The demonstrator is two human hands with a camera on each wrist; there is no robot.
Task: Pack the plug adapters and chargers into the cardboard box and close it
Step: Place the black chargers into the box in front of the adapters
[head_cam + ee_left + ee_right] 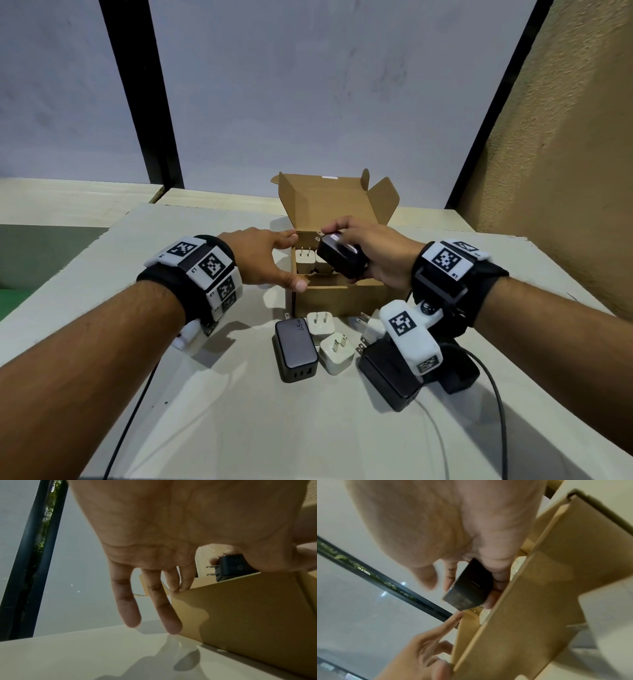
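The open cardboard box (339,299) stands mid-table with its lid (325,202) upright. Two white plug adapters (305,262) stand inside, prongs up. My right hand (356,248) grips a black charger (337,262) just above the box opening; the left wrist view shows the charger's (235,566) prongs out. My left hand (287,262) rests on the box's left wall with straight fingers, thumb at the front corner. In the left wrist view two fingers (173,586) touch the box rim (248,608). The right wrist view shows the charger (471,588) over the box (530,615).
In front of the box lie a black 65W charger (296,349), two white adapters (320,322) (335,353), another white adapter (368,327) and a black charger (387,377) partly hidden by the wrist camera (411,335). A black cable (496,394) trails right. A textured wall (565,171) rises at right.
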